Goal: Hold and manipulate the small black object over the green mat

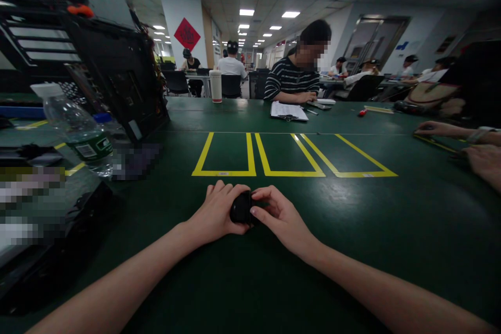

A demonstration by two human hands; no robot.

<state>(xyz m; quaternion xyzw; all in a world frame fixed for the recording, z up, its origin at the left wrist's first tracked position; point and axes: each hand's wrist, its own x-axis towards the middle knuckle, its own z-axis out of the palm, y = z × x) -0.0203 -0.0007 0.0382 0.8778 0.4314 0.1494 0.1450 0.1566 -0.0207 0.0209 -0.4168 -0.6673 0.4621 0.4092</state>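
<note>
A small, glossy black rounded object point(241, 207) is between my two hands, just above or on the green table; its exact kind does not show. My left hand point(219, 209) is wrapped round its left side, thumb below and fingers over the top. From the right, my right hand point(279, 214) grips the object's right edge with curled fingers and thumb. Parts of the object are hidden behind the fingers. Beyond both hands, yellow tape outlines point(289, 173) mark several areas on the table.
At left stand a clear plastic bottle point(78, 120) and an opened black computer case point(113, 68). A white cup point(216, 86) and a clipboard with paper point(288, 110) are at the far side, near a seated person point(293, 75). Another person's hands point(442, 129) rest at right.
</note>
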